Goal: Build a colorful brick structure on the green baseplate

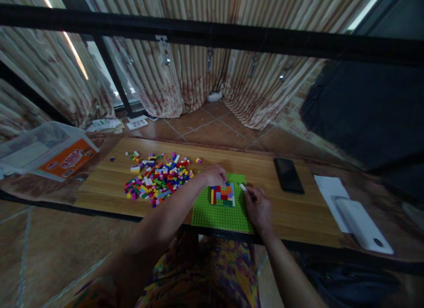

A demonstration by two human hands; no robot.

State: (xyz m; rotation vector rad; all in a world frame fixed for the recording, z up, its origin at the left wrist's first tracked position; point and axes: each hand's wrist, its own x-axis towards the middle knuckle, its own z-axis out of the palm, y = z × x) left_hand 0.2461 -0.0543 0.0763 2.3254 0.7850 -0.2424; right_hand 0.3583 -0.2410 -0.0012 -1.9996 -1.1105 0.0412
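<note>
A green studded baseplate (203, 215) lies near the table's front edge. On it sits a small block of building bricks (222, 195) in red, yellow, blue, orange, green and white. My left hand (214, 174) reaches over the plate's far left part, its fingers closed at the block's back edge on a blue building brick (227, 183); the fingers partly hide it. At the plate's right edge, my right hand (260, 208) pinches a white building brick (243, 187) between thumb and fingers, apart from the block.
Loose bricks (165, 178) lie heaped on the wooden table (106, 184), left of the plate. A black phone (289, 175) rests to the right. Beyond it are white paper (327, 197) and a white device (364, 226). At far left stands a clear plastic box (49, 144).
</note>
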